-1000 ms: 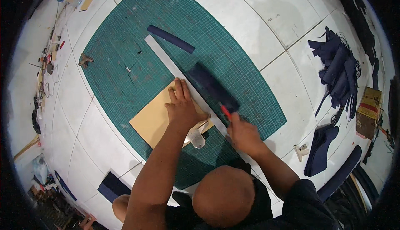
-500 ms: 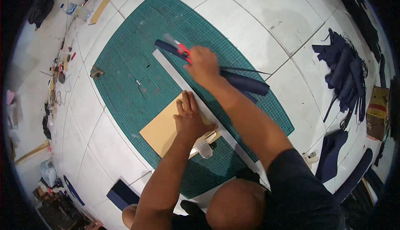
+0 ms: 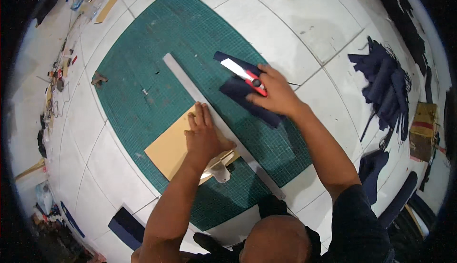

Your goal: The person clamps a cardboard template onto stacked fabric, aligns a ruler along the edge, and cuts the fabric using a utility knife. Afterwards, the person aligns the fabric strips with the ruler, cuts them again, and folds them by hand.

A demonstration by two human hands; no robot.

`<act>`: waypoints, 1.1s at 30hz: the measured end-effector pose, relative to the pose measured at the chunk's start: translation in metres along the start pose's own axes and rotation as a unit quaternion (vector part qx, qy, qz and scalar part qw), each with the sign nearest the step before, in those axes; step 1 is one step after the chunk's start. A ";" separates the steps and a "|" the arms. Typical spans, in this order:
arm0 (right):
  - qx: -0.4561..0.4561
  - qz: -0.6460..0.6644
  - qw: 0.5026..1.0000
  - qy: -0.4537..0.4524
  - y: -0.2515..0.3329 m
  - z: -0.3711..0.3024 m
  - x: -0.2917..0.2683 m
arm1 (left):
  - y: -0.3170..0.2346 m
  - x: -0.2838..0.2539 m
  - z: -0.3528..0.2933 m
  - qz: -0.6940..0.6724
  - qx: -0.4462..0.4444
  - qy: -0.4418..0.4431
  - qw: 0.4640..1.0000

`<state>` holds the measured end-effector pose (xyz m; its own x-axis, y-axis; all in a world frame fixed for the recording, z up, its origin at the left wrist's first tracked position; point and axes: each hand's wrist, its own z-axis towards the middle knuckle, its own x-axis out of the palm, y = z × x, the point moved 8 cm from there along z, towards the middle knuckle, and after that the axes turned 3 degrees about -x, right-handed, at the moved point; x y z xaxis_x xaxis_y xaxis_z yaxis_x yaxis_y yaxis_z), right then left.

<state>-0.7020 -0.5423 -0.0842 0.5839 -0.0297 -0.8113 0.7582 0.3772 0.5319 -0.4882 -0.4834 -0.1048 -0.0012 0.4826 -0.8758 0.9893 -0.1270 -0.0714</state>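
Red knife [image 3: 251, 79] is gripped in the right hand [image 3: 277, 92], over navy fabric [image 3: 234, 89] on the green mat [image 3: 143, 48]; left hand [image 3: 204, 141] is spread flat on tan board [image 3: 165, 147] beside the ruler [image 3: 188, 84]. Fabric could get nicked if that bare blade [image 3: 233, 67] is dipped.

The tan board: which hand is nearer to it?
Left. The left hand rests on the tan board; the right hand is beyond the long grey ruler, holding a red cutter.

A green mat [image 3: 133, 67] bears ruler [image 3: 191, 85], board [image 3: 167, 144], cloth [image 3: 239, 95].
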 end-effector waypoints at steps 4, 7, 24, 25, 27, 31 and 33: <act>-0.007 -0.093 0.995 0.047 0.016 -0.026 0.029 | 0.007 0.001 -0.002 0.015 0.007 0.001 1.000; 0.024 -0.040 0.999 -0.017 0.021 -0.049 0.034 | 0.002 0.001 -0.005 0.030 0.000 0.002 1.000; 0.300 -0.105 0.905 -0.284 -0.068 -0.205 -0.174 | 0.030 -0.010 -0.011 -0.099 0.092 -0.054 0.989; 0.371 -0.022 0.901 -0.223 -0.064 -0.234 -0.106 | 0.026 -0.009 -0.009 -0.084 0.129 -0.047 0.987; 0.383 0.070 0.920 0.041 0.038 -0.195 -0.024 | 0.035 -0.012 -0.015 -0.050 0.173 -0.046 0.983; 0.235 0.018 0.970 0.062 0.099 -0.210 0.042 | 0.026 -0.018 -0.010 -0.025 0.210 -0.049 0.976; 0.343 0.042 0.938 0.038 0.078 -0.223 0.050 | 0.018 -0.024 -0.006 -0.017 0.211 -0.016 0.977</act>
<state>-0.6783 -0.3081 -0.1376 0.6481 0.0494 -0.7600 0.7332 -0.3101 0.6051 -0.4696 -0.4919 -0.0822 -0.0443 0.4661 -0.8836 0.8406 -0.4605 -0.2851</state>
